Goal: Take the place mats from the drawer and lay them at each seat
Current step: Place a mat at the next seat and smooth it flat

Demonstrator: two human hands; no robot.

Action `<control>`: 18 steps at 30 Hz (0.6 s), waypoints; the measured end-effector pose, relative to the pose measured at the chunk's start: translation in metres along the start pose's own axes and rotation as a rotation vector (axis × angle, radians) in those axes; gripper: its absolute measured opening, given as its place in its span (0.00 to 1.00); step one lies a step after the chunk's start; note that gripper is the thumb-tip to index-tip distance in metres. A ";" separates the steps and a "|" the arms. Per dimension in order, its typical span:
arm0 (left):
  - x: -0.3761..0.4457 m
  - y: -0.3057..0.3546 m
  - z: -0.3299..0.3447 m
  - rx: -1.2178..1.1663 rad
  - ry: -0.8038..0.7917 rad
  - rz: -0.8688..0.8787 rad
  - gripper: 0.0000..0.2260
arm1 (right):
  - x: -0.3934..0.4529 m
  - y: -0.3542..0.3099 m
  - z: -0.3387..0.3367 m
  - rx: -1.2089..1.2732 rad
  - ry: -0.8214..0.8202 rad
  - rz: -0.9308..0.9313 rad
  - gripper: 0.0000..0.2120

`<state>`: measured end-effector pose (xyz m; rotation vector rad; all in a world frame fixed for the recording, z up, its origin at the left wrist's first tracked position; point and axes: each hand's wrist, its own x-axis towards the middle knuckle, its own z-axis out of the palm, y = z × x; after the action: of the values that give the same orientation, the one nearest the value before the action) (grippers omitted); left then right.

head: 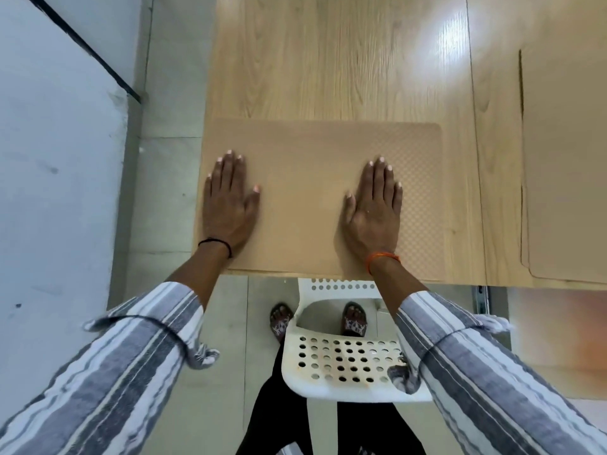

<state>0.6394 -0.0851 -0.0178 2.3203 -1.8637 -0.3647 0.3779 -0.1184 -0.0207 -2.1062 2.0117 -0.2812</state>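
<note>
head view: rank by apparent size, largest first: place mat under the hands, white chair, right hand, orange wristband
1. Place mat, largest.
2. White chair, though it sits nearer the camera and arms cover part of it, so its rank against the mat is unsure.
3. Right hand.
4. Orange wristband, smallest.

A tan rectangular textured place mat (312, 178) lay at the pale wooden worktop (328, 60)'s near edge, a white perforated plastic chair (345, 366) before it, more tan mats (565, 159) to its right.

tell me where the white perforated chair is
In the head view, the white perforated chair sits bottom centre, tucked at the table's near edge, directly below the place mat.
</note>
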 end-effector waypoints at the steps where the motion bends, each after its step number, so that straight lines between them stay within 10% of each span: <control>1: -0.011 -0.003 0.000 0.003 0.005 -0.007 0.29 | 0.000 0.000 0.000 -0.002 -0.003 -0.003 0.31; 18: -0.113 0.021 -0.053 -0.296 0.156 -0.140 0.20 | -0.010 -0.013 -0.051 0.316 -0.004 -0.039 0.24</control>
<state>0.6114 0.0185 0.0498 2.2119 -1.4706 -0.4300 0.3756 -0.1089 0.0319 -1.9466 1.7874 -0.5611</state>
